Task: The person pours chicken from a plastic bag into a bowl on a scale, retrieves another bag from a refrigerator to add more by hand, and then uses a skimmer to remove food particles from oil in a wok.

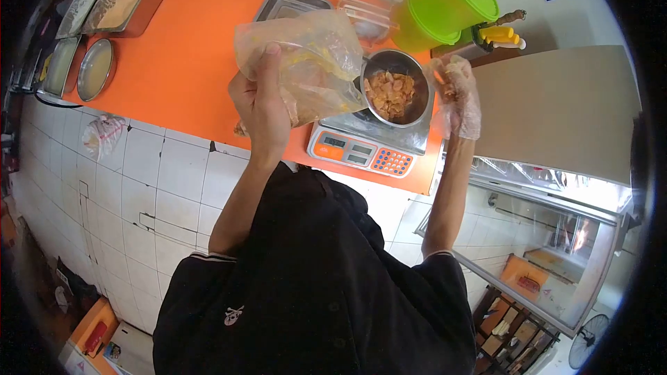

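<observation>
Here we are at the orange counter (187,48), and the metal bowl (420,103) sits right between our two hands, up on the scale (361,153). It's just beside our right hand (465,101), clearly the nearer one, lying to that hand's left; from our left hand (265,111) it's off to the right, with the plastic bag (316,73) bridging most of the way. Round rim, so no long axis to call on the bowl; it stands upright, mouth up, with the meat pieces (390,94) inside.

Now the bag: our left hand pinches it, thumb across the near face, fingers behind. Its longer way runs sideways, from that grip out towards the bowl, dipping slightly, and the lower right corner points at the rim. Touching or just short of it? We can't tell, nor can we make out which end is open.

Over on the right, our hand wears a clear glove, fingers curled, brownish stuff by the fingertips; whether we're pinching a piece or it's only smeared there, we can't tell.
</observation>
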The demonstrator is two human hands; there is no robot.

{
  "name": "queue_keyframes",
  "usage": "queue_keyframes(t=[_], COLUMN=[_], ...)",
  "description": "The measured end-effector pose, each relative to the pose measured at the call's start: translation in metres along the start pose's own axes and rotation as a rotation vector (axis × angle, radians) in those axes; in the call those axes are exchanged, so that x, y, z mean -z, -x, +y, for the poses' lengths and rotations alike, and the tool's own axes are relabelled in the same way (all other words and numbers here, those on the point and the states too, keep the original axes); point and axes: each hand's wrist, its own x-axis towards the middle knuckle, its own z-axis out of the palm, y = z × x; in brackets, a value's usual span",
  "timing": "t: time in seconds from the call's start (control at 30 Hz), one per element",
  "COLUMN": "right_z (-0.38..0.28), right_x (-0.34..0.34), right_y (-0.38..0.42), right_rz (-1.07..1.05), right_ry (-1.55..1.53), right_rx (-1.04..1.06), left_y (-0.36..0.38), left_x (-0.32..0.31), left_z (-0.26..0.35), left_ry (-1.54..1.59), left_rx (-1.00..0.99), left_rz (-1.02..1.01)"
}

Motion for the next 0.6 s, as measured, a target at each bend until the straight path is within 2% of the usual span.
queue_keyframes(t=[0.03, 0.13, 0.23, 0.33, 0.43, 0.53, 0.6], right_z=[0.006, 0.024, 0.043, 0.043, 0.068, 0.08, 0.072], right_x=[0.001, 0.034, 0.044, 0.013, 0.024, 0.025, 0.023], right_y=[-0.002, -0.017, -0.024, -0.005, -0.006, -0.013, -0.018], right_rz=[0.047, -0.187, -0.128, -0.246, -0.461, -0.393, -0.31], right_ry=[-0.017, -0.02, 0.444, 1.043, 1.365, 1.399, 1.437], right_rx=[-0.045, -0.104, -0.166, -0.091, 0.277, 0.378, 0.362], left_y=[0.0, 0.002, 0.002, 0.001, 0.001, 0.0, 0.0], left_x=[0.0, -0.003, -0.003, -0.003, -0.002, 0.002, 0.005], left_z=[-0.001, 0.0, -0.004, -0.006, -0.006, -0.007, -0.007], left_ry=[-0.005, -0.012, 0.0, 0.02, -0.026, -0.046, -0.041], left_rx=[0.009, 0.033, 0.045, 0.03, 0.037, 0.051, 0.053], left_rz=[-0.001, 0.004, 0.0, -0.003, -0.006, -0.014, -0.011])
